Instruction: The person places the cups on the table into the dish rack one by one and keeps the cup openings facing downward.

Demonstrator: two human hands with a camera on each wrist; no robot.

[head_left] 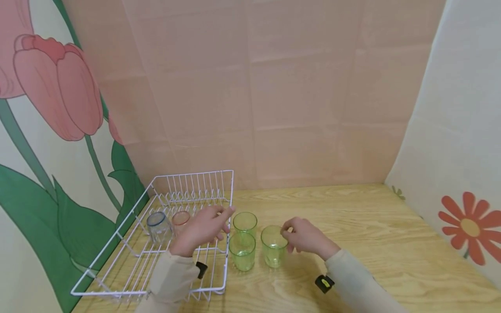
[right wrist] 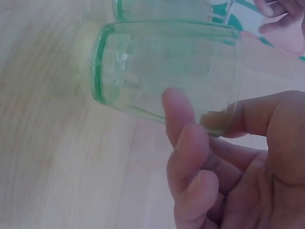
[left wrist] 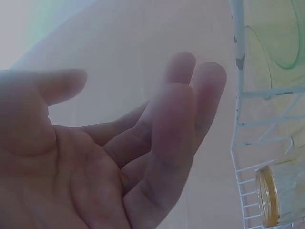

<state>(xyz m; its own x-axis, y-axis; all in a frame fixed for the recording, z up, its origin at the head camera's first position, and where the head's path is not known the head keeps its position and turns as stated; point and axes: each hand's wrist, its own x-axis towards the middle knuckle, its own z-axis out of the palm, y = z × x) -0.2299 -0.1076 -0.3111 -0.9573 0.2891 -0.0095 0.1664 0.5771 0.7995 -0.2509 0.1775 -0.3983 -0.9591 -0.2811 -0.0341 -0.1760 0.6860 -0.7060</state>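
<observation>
- Green glass tumbler (head_left: 273, 252) on the wooden tabletop (head_left: 372, 243) — my right hand (head_left: 307, 238) pinches its rim.
- My left hand (head_left: 203, 228) hovers open, empty, over the white wire dish rack (head_left: 156, 261).

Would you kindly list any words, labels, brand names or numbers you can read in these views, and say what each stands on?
None: no readable text in any view.
The green glasses, the white wire rack and the two glasses in it carry no lettering.
The yellow mark on the right wrist device is too small to read.
</observation>
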